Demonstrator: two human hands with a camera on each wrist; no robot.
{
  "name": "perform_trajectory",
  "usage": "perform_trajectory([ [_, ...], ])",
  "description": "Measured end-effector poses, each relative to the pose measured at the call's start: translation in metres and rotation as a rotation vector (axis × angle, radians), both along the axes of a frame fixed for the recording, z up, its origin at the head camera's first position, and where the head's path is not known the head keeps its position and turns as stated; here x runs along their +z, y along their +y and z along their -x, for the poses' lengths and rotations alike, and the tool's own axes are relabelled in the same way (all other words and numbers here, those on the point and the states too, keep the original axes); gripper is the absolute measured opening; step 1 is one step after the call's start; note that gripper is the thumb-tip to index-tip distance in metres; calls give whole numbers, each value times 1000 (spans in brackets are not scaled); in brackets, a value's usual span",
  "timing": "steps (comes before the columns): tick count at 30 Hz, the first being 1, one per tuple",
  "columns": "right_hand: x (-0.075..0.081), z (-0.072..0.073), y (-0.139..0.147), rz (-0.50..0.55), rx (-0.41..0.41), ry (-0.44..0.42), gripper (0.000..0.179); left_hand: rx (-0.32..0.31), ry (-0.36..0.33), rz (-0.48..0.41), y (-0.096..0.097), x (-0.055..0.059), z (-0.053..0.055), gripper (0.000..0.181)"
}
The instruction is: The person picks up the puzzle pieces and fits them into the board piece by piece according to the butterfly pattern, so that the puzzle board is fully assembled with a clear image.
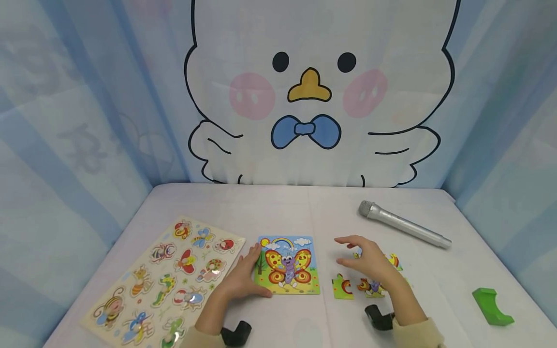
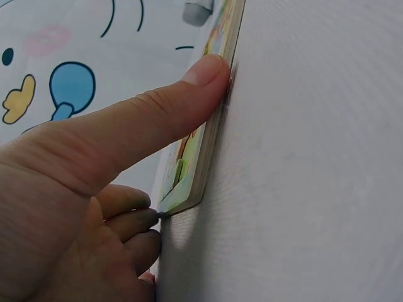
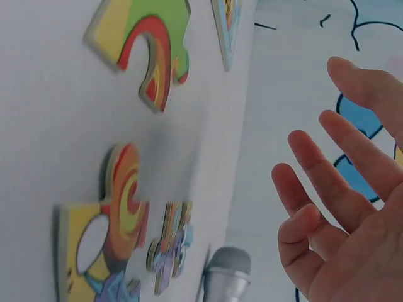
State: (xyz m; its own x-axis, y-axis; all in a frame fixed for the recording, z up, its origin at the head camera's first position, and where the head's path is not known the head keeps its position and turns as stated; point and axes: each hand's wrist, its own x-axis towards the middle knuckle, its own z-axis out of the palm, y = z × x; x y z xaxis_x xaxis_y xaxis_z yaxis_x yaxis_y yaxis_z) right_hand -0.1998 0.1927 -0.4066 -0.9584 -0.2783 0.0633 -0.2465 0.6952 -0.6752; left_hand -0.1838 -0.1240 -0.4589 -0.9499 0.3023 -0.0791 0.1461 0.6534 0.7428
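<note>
A square butterfly puzzle board (image 1: 289,265) lies flat at the table's middle. My left hand (image 1: 238,280) holds its left side, the thumb along the near edge and the fingers by the left edge. In the left wrist view the thumb presses the board's layered edge (image 2: 211,141); the other fingers curl beside its corner. My right hand (image 1: 370,258) hovers over several loose puzzle pieces, fingers spread and nothing in them. A green-and-yellow puzzle piece (image 1: 342,286) and a butterfly-face piece (image 1: 372,287) lie below it; other pieces are partly hidden by the hand.
Left of the board lies a large insect picture board (image 1: 187,285). A silver microphone (image 1: 404,224) rests at the back right. A green arch-shaped block (image 1: 491,307) sits near the right edge. A printed curtain (image 1: 304,164) hangs behind the table.
</note>
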Motion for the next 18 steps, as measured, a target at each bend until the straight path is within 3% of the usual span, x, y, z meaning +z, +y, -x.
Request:
perform_trajectory([
  [8, -3, 0, 28, -51, -78, -61, 46, 7, -2, -4, 1, 0, 0, 116],
  [18, -12, 8, 51, -128, -73, -107, 52, 13, 3, 3, 1, 0, -1, 116],
])
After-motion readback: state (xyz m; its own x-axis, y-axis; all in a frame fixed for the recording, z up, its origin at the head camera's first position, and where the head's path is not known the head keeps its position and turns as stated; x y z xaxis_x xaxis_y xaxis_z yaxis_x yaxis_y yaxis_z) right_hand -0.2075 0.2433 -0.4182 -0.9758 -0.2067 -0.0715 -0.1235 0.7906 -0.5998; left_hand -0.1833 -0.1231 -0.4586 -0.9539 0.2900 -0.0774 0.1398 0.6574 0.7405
